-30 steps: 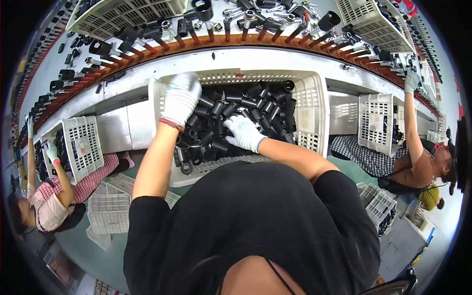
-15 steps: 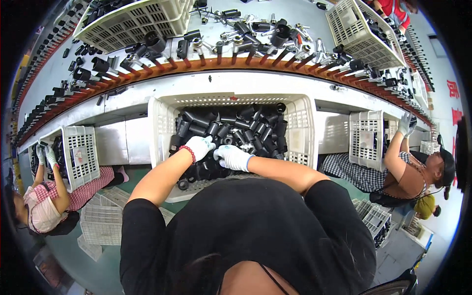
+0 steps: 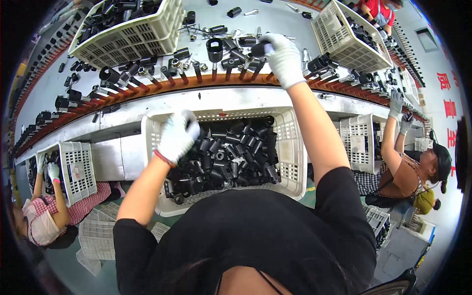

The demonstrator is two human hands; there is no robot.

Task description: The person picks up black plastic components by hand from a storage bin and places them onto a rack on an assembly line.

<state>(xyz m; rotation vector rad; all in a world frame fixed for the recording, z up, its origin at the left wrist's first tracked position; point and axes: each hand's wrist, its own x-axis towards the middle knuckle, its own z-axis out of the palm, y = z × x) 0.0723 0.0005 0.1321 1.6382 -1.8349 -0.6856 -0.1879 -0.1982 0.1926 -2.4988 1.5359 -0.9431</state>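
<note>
My right hand (image 3: 284,60), in a white glove, reaches over the bench rack. Its fingers close round a black cylindrical socket (image 3: 258,50) just above the row of pegs. My left hand (image 3: 175,137), also gloved and with a red bracelet at the wrist, hovers over the left side of the cream plastic crate (image 3: 298,162). Its fingers are curled and smeared by motion, so whether they hold anything is unclear. Many loose black sockets (image 3: 221,167) fill the crate in front of me.
An orange-brown peg rack (image 3: 162,88) curves along the bench edge, with sockets on some pegs. Loose black and chrome parts lie behind it. Crates stand at the back left (image 3: 132,39) and back right (image 3: 344,37). Co-workers sit left (image 3: 46,216) and right (image 3: 400,167) beside their own crates.
Both hands have left the heap of sockets in the crate. My right hand has moved up and forward to the rack with a socket; my left has risen toward the crate's left side.
</note>
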